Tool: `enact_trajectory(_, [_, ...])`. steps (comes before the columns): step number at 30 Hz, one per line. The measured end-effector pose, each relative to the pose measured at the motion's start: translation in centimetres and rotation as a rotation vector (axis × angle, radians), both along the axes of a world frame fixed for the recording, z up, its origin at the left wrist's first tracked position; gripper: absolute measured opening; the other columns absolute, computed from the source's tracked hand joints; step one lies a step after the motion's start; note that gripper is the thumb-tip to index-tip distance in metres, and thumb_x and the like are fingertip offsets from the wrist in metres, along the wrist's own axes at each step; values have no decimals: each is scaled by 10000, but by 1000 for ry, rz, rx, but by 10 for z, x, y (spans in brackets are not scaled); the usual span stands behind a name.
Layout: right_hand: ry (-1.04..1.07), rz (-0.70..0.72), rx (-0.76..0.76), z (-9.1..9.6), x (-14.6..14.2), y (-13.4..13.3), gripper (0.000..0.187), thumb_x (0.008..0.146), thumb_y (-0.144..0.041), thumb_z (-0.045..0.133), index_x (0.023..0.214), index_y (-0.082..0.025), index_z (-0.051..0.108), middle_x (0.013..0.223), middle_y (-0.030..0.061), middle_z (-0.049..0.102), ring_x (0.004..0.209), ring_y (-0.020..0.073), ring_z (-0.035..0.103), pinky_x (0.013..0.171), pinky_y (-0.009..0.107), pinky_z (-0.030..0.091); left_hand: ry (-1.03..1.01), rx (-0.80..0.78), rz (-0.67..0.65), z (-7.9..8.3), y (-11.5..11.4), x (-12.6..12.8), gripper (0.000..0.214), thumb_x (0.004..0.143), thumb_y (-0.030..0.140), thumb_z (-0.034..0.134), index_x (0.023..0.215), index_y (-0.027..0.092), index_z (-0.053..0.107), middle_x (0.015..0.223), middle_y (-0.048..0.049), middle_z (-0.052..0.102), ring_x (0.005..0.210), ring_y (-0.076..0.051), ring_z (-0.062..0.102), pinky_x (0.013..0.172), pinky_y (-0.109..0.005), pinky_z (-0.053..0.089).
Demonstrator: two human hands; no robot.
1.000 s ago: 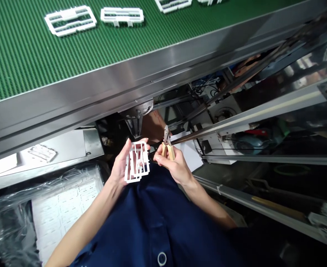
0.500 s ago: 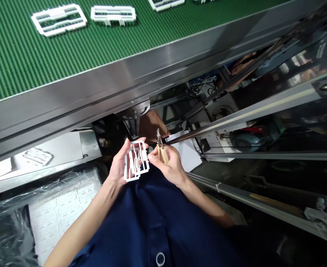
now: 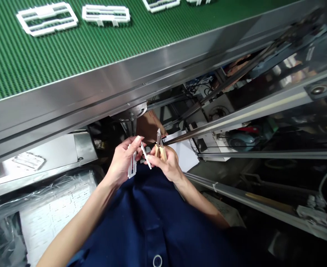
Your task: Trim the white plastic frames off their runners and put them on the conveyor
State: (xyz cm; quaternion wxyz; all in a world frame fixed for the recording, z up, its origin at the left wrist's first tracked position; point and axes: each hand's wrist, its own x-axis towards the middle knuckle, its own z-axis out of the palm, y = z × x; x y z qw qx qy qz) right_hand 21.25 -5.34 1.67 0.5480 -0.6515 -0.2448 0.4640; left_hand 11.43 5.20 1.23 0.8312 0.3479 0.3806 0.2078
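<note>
Plastic frame (image 3: 132,167) turned edge-on, left hand (image 3: 122,161); wood-handled pliers (image 3: 160,150), right hand (image 3: 165,165).

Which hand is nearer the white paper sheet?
Right. The right hand sits just beside the white paper sheet; the left hand is farther off to its left.

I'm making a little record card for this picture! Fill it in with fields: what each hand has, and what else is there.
Left hand: holds a white plastic frame, seen nearly edge-on
Right hand: holds small pliers with wooden handles, tips up
Between hands: a thin white plastic strip, touching the right fingers
Rest: green conveyor belt carrying more white plastic frames; steel edge; navy shirt; clear plastic sheeting
</note>
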Motion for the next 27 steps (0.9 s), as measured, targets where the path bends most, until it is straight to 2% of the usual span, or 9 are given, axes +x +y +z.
enact_trajectory(5, [270,-39,44,-10,4,1,298,728,-423,690,818,-175,551,678,-6,621,655,154,651,560,233,475,49,70,33,5,-1,7,319,710,411,746,835,142,628,548,33,487,454,-88,445,434,-191,418])
enact_trajectory(8, [532,-45,81,-11,12,2,354,761,-504,624,853,-169,554,745,46,678,645,157,654,493,213,439,63,30,51,2,4,6,281,729,384,730,787,126,634,559,18,501,469,-81,452,423,-166,390])
enact_trajectory(11, [709,-40,92,-10,21,2,396,758,-556,595,836,-172,538,795,81,704,654,148,645,509,211,448,95,-8,111,-9,10,-2,227,691,286,757,691,113,610,607,1,539,502,-75,476,419,-144,385])
enact_trajectory(13, [781,-48,108,-10,24,2,380,760,-546,594,825,-178,523,786,79,705,652,142,638,520,209,451,116,-21,132,-19,15,-8,229,622,184,789,763,126,619,648,10,573,500,-74,493,424,-145,406])
enact_trajectory(15, [835,-57,132,-12,25,2,361,766,-529,591,832,-182,514,775,77,704,653,140,633,529,208,450,138,-26,126,-28,17,-13,385,579,99,791,921,152,623,696,10,618,499,-84,526,437,-154,441])
enact_trajectory(17, [869,-59,151,-14,24,2,358,773,-529,581,841,-184,509,779,81,703,660,142,631,536,210,450,127,-66,90,-31,19,-15,418,634,83,753,1022,141,611,768,-31,661,542,-109,581,456,-166,478])
enact_trajectory(20, [857,-54,145,-16,24,2,377,781,-550,558,846,-181,513,790,82,702,663,142,628,544,212,445,54,-237,46,-26,21,-12,197,851,185,581,996,61,629,888,-116,681,674,-144,648,531,-185,541])
enact_trajectory(23, [780,-61,112,-14,23,1,397,777,-567,551,864,-181,525,823,86,702,670,143,630,544,216,441,-70,-405,76,-16,22,-7,394,962,354,392,977,47,638,1008,-154,670,819,-187,671,625,-234,583])
enact_trajectory(27, [602,-103,125,-7,19,0,363,772,-525,587,896,-187,541,816,74,698,649,150,637,530,224,438,-230,-425,117,-12,21,-2,510,954,482,329,961,81,643,1134,-160,634,948,-235,654,698,-283,593])
